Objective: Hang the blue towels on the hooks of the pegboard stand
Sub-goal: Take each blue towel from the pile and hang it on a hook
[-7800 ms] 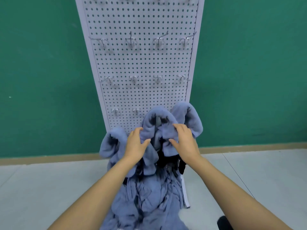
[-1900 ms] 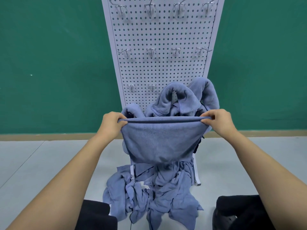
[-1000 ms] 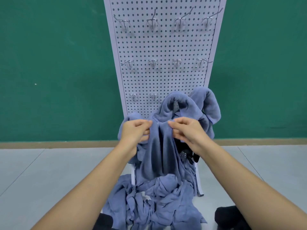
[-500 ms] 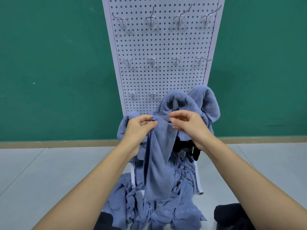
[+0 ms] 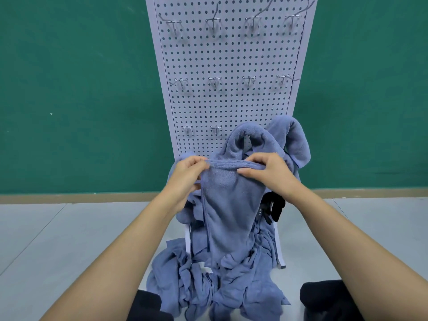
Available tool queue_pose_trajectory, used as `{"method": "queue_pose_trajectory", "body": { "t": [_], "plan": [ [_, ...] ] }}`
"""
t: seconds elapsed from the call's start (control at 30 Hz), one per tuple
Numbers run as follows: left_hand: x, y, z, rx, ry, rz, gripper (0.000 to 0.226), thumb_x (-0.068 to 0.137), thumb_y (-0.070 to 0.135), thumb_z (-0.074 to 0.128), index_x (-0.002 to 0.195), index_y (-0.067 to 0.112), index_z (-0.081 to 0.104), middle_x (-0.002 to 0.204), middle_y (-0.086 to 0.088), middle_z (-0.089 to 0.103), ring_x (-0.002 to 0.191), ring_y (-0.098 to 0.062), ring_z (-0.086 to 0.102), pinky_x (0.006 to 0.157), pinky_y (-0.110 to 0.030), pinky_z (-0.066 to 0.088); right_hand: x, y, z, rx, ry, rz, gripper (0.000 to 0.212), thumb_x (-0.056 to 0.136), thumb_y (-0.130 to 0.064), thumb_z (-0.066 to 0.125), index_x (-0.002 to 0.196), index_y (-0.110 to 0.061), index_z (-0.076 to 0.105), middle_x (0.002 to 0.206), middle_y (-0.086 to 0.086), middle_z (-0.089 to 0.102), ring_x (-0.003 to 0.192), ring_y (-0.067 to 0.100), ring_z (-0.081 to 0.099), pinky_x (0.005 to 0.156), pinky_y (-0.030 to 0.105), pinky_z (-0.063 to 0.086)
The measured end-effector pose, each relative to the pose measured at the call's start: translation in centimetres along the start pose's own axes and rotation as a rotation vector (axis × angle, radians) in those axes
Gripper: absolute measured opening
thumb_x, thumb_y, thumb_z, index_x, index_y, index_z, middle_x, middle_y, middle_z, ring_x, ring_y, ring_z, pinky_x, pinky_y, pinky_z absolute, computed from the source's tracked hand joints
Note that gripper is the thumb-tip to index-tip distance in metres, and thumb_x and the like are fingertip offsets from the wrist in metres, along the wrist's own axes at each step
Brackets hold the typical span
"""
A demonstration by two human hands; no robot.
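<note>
A blue towel (image 5: 228, 205) hangs folded in front of the white pegboard stand (image 5: 231, 54). My left hand (image 5: 187, 174) pinches its upper left edge and my right hand (image 5: 268, 172) grips the upper edge just to the right, close together. Behind my hands, two blue towels (image 5: 254, 140) hang on low hooks at the board's lower right. Bare metal hooks (image 5: 214, 81) run in rows higher up. A heap of blue towels (image 5: 208, 286) lies on the floor at the stand's foot.
A green wall (image 5: 81, 89) stands behind the stand, with a tan skirting strip along the grey floor (image 5: 58, 239). Something black (image 5: 273, 207) hangs at the stand's lower right. My dark shoes (image 5: 324, 297) show at the bottom.
Earlier I held the towel stretched wide, then brought my hands together so it folded. Since half a second ago my hands have spread slightly along its top edge.
</note>
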State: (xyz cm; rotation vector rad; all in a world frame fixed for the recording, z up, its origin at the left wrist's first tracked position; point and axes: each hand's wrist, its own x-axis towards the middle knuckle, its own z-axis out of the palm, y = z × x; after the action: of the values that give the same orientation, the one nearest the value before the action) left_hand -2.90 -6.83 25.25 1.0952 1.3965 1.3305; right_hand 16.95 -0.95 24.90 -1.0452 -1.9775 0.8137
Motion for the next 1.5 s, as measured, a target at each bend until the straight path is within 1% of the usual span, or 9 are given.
{"method": "queue_pose_trajectory", "body": {
  "t": [0.13,0.27,0.43,0.8,0.87,0.93,1.07,1.23,1.5],
  "plan": [
    [0.0,-1.1,0.7,0.281,-0.087,0.174,0.031,0.078,0.027,0.077,0.105,0.021,0.063,0.088,0.012,0.065,0.071,0.009,0.059,0.067,-0.011,0.047,0.0,0.3,0.3,0.005,0.029,0.016,0.008,0.080,-0.024,0.076,0.080,-0.019,0.070,0.079,-0.008,0.070,0.076,0.000,0.059,0.076,0.017,0.046],
    [0.5,-2.3,1.4,0.463,0.018,0.288,0.018,0.078,0.030,0.077,0.078,0.013,0.072,0.073,-0.009,0.068,0.065,-0.009,0.051,0.064,-0.031,0.045,-0.4,0.2,0.2,-0.003,0.004,0.041,0.009,0.081,-0.028,0.075,0.078,-0.022,0.069,0.077,-0.011,0.069,0.074,-0.002,0.059,0.072,0.013,0.046],
    [1.2,-3.0,2.1,0.530,0.183,0.253,0.027,0.079,0.031,0.074,0.061,0.013,0.065,0.060,-0.001,0.061,0.056,-0.010,0.046,0.056,-0.023,0.038,-0.7,0.2,0.7,-0.151,0.090,0.155,0.016,0.081,-0.028,0.073,0.074,-0.015,0.065,0.062,-0.006,0.059,0.057,0.002,0.050,0.050,0.009,0.038],
    [0.3,-1.8,2.7,0.158,0.084,0.097,0.046,0.085,0.050,0.064,0.049,0.024,0.051,0.049,0.005,0.037,0.055,-0.017,0.037,0.053,-0.027,0.032,-1.6,-2.3,2.6,0.735,-0.103,0.400,0.017,0.097,-0.021,0.054,0.091,-0.006,0.059,0.074,0.008,0.068,0.073,0.022,0.070,0.070,0.034,0.061],
    [-0.1,-1.0,2.2,0.192,-0.036,0.112,0.022,0.080,0.051,0.068,0.075,0.029,0.065,0.069,0.012,0.059,0.069,-0.008,0.055,0.063,-0.019,0.041,-1.5,-2.3,2.3,0.753,-0.111,0.382,0.018,0.098,-0.015,0.050,0.102,-0.002,0.061,0.085,0.013,0.068,0.080,0.024,0.070,0.076,0.035,0.060],
    [-0.3,-0.8,1.8,0.247,-0.093,0.112,0.025,0.079,0.039,0.075,0.100,0.031,0.065,0.098,0.015,0.066,0.090,0.003,0.060,0.070,-0.013,0.047,-1.5,-2.2,2.1,0.702,-0.111,0.367,0.020,0.097,-0.010,0.047,0.107,-0.002,0.062,0.089,0.013,0.068,0.079,0.020,0.067,0.077,0.032,0.058],
    [0.0,-0.9,1.3,0.130,-0.022,0.152,0.024,0.086,0.004,0.067,0.108,0.013,0.068,0.094,0.001,0.068,0.077,-0.004,0.060,0.072,-0.011,0.051,-1.1,-1.4,1.5,0.418,0.030,0.282,0.012,0.092,-0.002,0.053,0.095,-0.010,0.061,0.086,0.002,0.065,0.072,0.011,0.055,0.065,0.018,0.049],
    [0.2,-0.4,0.9,0.081,-0.175,0.213,0.027,0.089,0.010,0.065,0.112,0.022,0.063,0.102,-0.002,0.068,0.087,-0.005,0.065,0.082,-0.018,0.052,-1.2,-0.8,0.6,0.226,-0.166,0.150,0.042,0.085,-0.015,0.071,0.122,-0.022,0.055,0.118,-0.009,0.062,0.108,0.003,0.058,0.090,0.019,0.048],
    [0.7,-0.6,0.3,0.065,0.085,0.185,0.025,0.088,0.008,0.066,0.112,0.012,0.064,0.090,-0.001,0.063,0.078,-0.010,0.059,0.071,-0.018,0.049,-0.8,0.2,1.0,0.126,0.054,0.161,0.013,0.081,-0.016,0.073,0.090,-0.014,0.063,0.085,0.004,0.070,0.080,0.013,0.064,0.078,0.033,0.056]
  ]
}}
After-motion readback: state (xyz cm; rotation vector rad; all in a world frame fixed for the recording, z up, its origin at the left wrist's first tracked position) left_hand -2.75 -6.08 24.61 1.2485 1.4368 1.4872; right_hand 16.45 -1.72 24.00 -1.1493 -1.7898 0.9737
